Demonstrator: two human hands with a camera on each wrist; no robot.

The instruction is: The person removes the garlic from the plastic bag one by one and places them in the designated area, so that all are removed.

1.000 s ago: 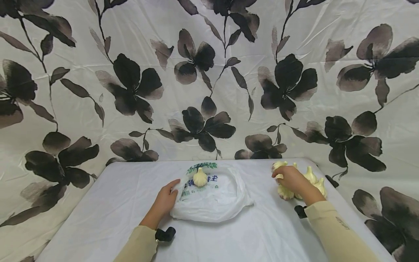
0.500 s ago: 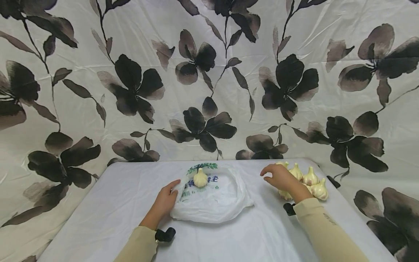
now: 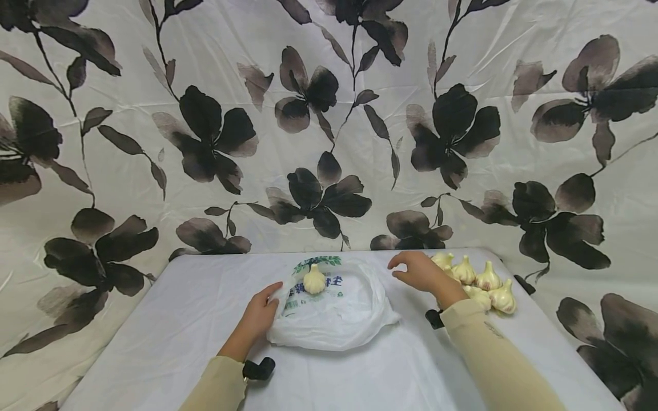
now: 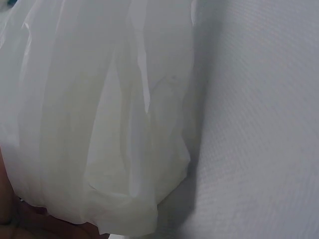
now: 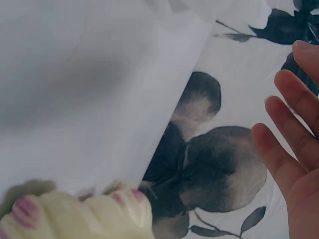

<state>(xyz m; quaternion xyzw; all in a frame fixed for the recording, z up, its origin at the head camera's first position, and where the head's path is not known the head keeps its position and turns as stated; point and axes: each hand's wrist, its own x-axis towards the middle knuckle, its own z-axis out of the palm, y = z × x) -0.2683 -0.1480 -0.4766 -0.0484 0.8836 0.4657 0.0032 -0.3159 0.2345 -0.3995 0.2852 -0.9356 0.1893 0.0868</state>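
Observation:
A white plastic bag (image 3: 334,337) with green and blue print lies on the table with its mouth spread wide. One garlic bulb (image 3: 315,281) sits inside it, stem up. My left hand (image 3: 259,314) holds the bag's left rim; in the left wrist view the bag's folds cover most of that hand. My right hand (image 3: 424,273) is above the table between the bag and a group of several garlic bulbs (image 3: 487,278). Its fingers (image 5: 294,149) are loosely bent, with nothing in them. A purple-streaked bulb (image 5: 79,216) shows close up in the right wrist view.
A white cloth covers the table (image 3: 205,279). Behind it hangs a white curtain (image 3: 370,188) with dark flowers. Both wrists carry small black cameras, and the right forearm (image 3: 493,354) reaches in just in front of the garlic group.
My right hand has left the garlic group and moved left toward the bag, uncovering several bulbs. The left hand, the bag and the bulb in it have stayed put.

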